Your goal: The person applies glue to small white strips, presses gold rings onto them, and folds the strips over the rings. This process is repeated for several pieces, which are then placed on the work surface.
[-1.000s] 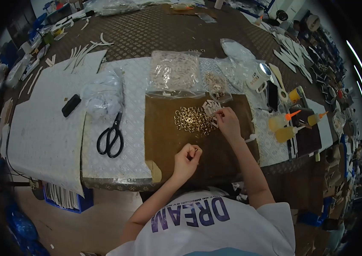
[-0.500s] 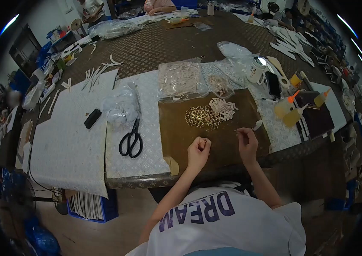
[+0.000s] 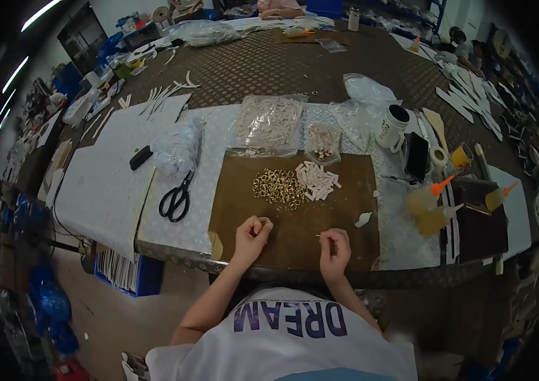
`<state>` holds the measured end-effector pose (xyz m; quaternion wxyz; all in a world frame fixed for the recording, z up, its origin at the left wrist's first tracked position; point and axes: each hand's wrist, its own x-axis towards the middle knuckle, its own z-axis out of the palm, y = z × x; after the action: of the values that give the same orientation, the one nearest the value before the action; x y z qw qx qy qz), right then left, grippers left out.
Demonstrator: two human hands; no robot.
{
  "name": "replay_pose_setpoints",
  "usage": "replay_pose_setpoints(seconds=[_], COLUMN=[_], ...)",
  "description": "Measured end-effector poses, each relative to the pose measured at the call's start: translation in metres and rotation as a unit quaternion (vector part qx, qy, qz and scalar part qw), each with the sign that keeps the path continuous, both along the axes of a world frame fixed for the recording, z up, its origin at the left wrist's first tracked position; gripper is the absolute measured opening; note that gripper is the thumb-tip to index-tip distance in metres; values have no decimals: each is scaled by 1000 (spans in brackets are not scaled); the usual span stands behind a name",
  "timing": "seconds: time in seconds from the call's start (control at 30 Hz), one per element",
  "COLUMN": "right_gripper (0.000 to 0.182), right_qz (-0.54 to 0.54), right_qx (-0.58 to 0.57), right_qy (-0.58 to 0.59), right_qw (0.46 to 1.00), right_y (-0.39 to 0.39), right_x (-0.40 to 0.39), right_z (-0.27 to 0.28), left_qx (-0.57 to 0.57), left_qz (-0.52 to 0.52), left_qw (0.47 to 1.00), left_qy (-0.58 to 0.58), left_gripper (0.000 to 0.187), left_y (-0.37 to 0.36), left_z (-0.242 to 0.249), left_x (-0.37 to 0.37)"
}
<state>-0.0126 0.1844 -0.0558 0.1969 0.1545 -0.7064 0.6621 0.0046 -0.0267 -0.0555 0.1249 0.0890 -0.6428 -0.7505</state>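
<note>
Over the brown mat (image 3: 231, 190), my left hand (image 3: 252, 241) is closed in a pinch; the tiny thing at its fingertips is too small to make out. My right hand (image 3: 335, 251), to its right, pinches a small thin pale stick (image 3: 319, 235) that points toward the left hand. The two hands are apart. Just beyond them lies a heap of small gold metal rings (image 3: 278, 188), touching a pile of short pale strips (image 3: 317, 181). A small white crumpled piece (image 3: 363, 220) rests on the mat beyond my right hand.
Behind the mat lie a bag of pale strips (image 3: 269, 122) and a smaller bag (image 3: 323, 141). Black scissors (image 3: 175, 202) are at left. A mug (image 3: 392, 129), phone (image 3: 416, 156) and glue bottles (image 3: 433, 219) stand or lie at right. Other people sit across the table.
The camera view has shifted and turned. My right hand has come down nearer the mat's front, away from the white crumpled piece, still pinching. My left hand stays closed.
</note>
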Motion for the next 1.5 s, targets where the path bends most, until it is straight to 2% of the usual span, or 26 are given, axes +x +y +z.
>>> replay_pose_setpoints(seconds=[0.1, 0.2, 0.27, 0.37, 0.5, 0.67, 0.73, 0.83, 0.87, 0.97, 1.37, 1.47, 1.5], right_gripper=[12, 14, 10, 9, 9, 4, 3, 3, 3, 2, 5, 6, 6], right_qz=[48, 91, 113, 137, 150, 147, 153, 158, 156, 149, 168, 182, 187], right_qx=[4, -65, -19, 34, 21, -52, -69, -87, -93, -99, -109, -111, -112], right_qy=[-20, -96, -80, -78, -69, -181, -215, -255, -265, -290, -332, -339, -341], right_qw=[999, 989, 990, 987, 986, 971, 962, 950, 947, 940, 922, 916, 915], right_y=[4, 1, 3, 7, 3, -5, -9, -17, -23, -40, -72, -71, -70], right_x=[2, 7, 7, 7, 4, 1, -3, -13, -15, -19, -11, -12, -13], right_z=[-1, -5, 1, 1, -3, 2, 9, 20, 23, 29, 41, 40, 40], left_qx=[-23, -111, -116, -63, -49, -22, -46, -77, -98, -33, 78, 127, 83], left_qz=[-1, 12, -4, -1, -5, -28, -28, -44, -81, -83, -58, -97, -105], left_qw=[1000, 991, 991, 997, 996, 995, 991, 990, 989, 991, 987, 987, 991], left_qy=[7, 69, 58, 51, 69, 89, 121, 111, 73, 96, 124, 9, 5], left_gripper=[37, 36, 36, 37, 37, 38, 37, 36, 37, 38, 37, 26, 20], left_y=[7, 3, 4, 6, 6, 6, 6, 1, -4, -6, -8, -16, -19], left_z=[0, -7, 0, -4, -8, -14, -13, -12, -10, -12, -16, 21, 31], left_x=[-2, -6, -3, -3, -3, -4, -3, -4, -2, -1, -2, 6, 8])
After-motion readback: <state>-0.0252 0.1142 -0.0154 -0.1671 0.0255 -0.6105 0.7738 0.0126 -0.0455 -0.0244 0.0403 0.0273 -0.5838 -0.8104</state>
